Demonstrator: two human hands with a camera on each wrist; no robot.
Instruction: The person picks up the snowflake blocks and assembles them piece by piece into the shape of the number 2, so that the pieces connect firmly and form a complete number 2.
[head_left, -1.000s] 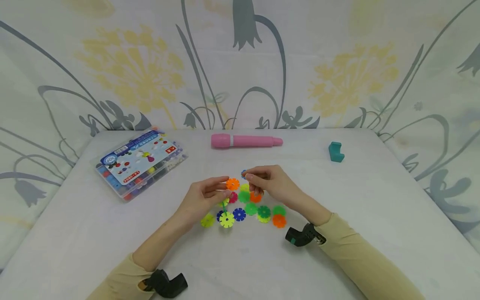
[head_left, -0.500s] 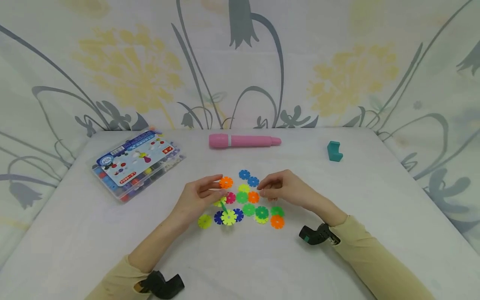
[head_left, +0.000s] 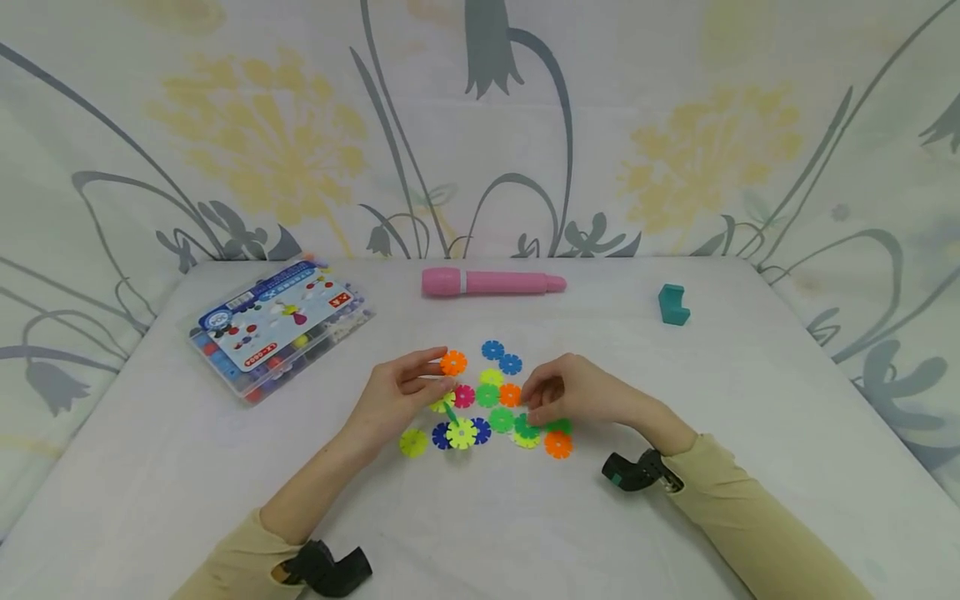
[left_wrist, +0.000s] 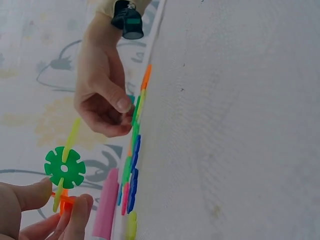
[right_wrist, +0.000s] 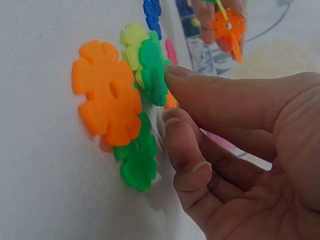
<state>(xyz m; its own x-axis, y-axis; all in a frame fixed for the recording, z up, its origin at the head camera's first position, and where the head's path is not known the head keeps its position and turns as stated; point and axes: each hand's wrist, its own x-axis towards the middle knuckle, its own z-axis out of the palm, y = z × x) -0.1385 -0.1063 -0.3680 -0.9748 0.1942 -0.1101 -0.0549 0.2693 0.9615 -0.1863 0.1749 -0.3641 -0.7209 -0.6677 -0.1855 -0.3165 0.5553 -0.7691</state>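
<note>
Slotted plastic snowflake discs lie in a loose cluster mid-table. My left hand (head_left: 397,387) pinches a joined piece at its left: an orange disc (head_left: 453,362), yellow discs (head_left: 462,433) and a green disc (left_wrist: 65,167) slotted crosswise, held above the table. My right hand (head_left: 581,390) is low at the cluster's right side, fingers loosely bent. Its thumb tip meets the edge of a dark green disc (right_wrist: 153,67), which overlaps a yellow disc (right_wrist: 132,42). The index fingertip sits apart from the thumb. Nearby lie an orange disc (right_wrist: 107,107) and another green disc (right_wrist: 139,160).
Two light blue discs (head_left: 492,350) lie at the cluster's far side. Behind is a pink marker-shaped stick (head_left: 495,282). A clear plastic case (head_left: 277,329) of coloured pieces lies back left, and a teal block (head_left: 673,305) back right. A patterned cloth (head_left: 480,150) hangs behind.
My right hand has let go of a light blue disc at the far side, drawn back right, then come down to the dark green disc. My left hand still holds the joined piece, now turned slightly.
</note>
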